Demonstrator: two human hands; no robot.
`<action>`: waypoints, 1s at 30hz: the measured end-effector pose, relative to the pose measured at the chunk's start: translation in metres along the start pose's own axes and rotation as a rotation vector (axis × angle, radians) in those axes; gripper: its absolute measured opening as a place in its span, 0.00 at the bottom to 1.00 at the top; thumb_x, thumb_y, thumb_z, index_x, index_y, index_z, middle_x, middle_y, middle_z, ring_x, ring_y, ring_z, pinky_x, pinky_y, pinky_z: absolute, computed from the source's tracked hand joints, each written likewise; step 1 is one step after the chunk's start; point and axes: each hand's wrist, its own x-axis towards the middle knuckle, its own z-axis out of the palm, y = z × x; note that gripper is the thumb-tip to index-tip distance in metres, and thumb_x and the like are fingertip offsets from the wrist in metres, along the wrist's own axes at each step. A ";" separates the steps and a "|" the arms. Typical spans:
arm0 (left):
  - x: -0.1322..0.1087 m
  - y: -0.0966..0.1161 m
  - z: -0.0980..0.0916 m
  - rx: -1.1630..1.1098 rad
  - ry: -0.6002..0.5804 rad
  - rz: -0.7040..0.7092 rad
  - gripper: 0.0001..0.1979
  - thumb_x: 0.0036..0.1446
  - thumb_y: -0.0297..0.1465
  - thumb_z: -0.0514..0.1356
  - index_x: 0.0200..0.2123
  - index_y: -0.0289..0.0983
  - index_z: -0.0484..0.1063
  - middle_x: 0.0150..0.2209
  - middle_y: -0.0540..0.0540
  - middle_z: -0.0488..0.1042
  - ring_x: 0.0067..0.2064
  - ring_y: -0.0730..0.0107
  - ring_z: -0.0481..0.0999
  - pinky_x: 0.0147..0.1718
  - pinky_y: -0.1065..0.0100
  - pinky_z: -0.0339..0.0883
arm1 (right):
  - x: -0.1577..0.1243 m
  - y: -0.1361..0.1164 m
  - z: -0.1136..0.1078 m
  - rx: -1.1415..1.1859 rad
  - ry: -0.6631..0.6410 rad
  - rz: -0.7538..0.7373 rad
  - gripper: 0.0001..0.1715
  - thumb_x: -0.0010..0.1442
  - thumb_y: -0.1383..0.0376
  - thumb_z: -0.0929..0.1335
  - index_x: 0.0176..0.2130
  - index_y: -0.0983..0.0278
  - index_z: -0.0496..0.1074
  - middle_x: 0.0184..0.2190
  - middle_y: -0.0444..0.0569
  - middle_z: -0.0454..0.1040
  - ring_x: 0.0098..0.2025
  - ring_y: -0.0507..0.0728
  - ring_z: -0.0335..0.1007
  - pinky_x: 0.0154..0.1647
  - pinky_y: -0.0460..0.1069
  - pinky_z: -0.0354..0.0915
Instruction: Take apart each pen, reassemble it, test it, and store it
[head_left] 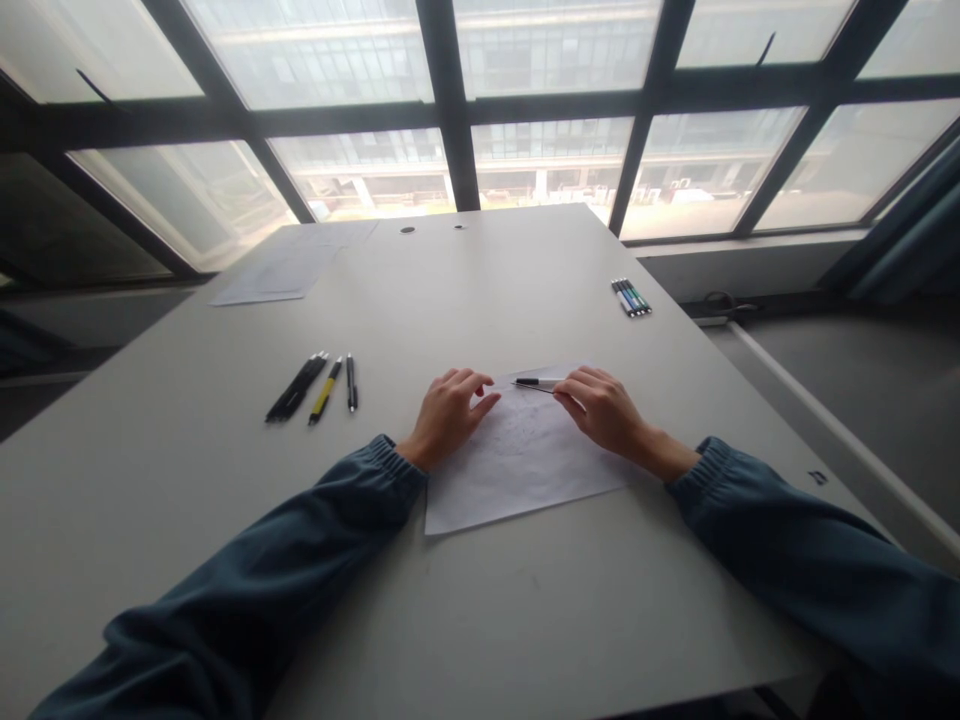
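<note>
A sheet of white paper (517,470) with faint marks lies on the table in front of me. My left hand (452,412) rests over its left edge, thumb and fingers apart, with nothing between them. My right hand (604,408) is over the right side of the sheet, thumb and fingertips pinched on a thin dark rod that looks like a pen refill (534,388). Right behind the rod is a pen (529,381) with a black front part and a white barrel. The fingers of my right hand cover its right end, so I cannot tell whether they touch it.
Left of my hands lie several black pens (296,388), a yellow-and-black pen (325,392) and a single black pen (352,383). A row of several pens (631,297) sits near the right edge of the white table (480,300). More paper sheets (270,275) lie far left, before the windows.
</note>
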 end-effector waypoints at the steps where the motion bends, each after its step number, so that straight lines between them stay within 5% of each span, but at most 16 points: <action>1: 0.000 -0.001 0.001 -0.007 -0.009 0.015 0.09 0.62 0.36 0.64 0.43 0.39 0.77 0.36 0.47 0.78 0.40 0.62 0.74 0.42 0.61 0.67 | 0.000 0.000 0.000 0.001 0.003 0.000 0.12 0.71 0.65 0.63 0.37 0.63 0.74 0.33 0.51 0.76 0.38 0.58 0.67 0.42 0.52 0.61; 9: -0.001 -0.005 0.004 -0.101 -0.015 0.060 0.03 0.61 0.31 0.64 0.37 0.41 0.80 0.36 0.47 0.79 0.37 0.64 0.75 0.40 0.63 0.69 | -0.001 0.001 0.001 0.001 -0.004 0.001 0.12 0.71 0.65 0.63 0.37 0.63 0.74 0.33 0.50 0.75 0.38 0.57 0.67 0.42 0.52 0.61; 18: 0.002 0.008 -0.001 -0.275 0.205 0.056 0.04 0.62 0.32 0.64 0.39 0.39 0.79 0.33 0.48 0.79 0.36 0.68 0.77 0.40 0.64 0.71 | -0.001 0.001 0.002 0.021 -0.002 -0.017 0.12 0.71 0.65 0.63 0.38 0.63 0.74 0.33 0.51 0.76 0.39 0.58 0.67 0.42 0.52 0.60; 30: 0.001 0.013 -0.003 -0.283 0.166 0.093 0.05 0.62 0.35 0.65 0.38 0.41 0.79 0.35 0.48 0.82 0.37 0.67 0.79 0.43 0.61 0.68 | -0.001 -0.001 0.001 0.047 -0.018 -0.070 0.12 0.71 0.65 0.63 0.37 0.62 0.74 0.34 0.51 0.76 0.38 0.58 0.67 0.41 0.53 0.60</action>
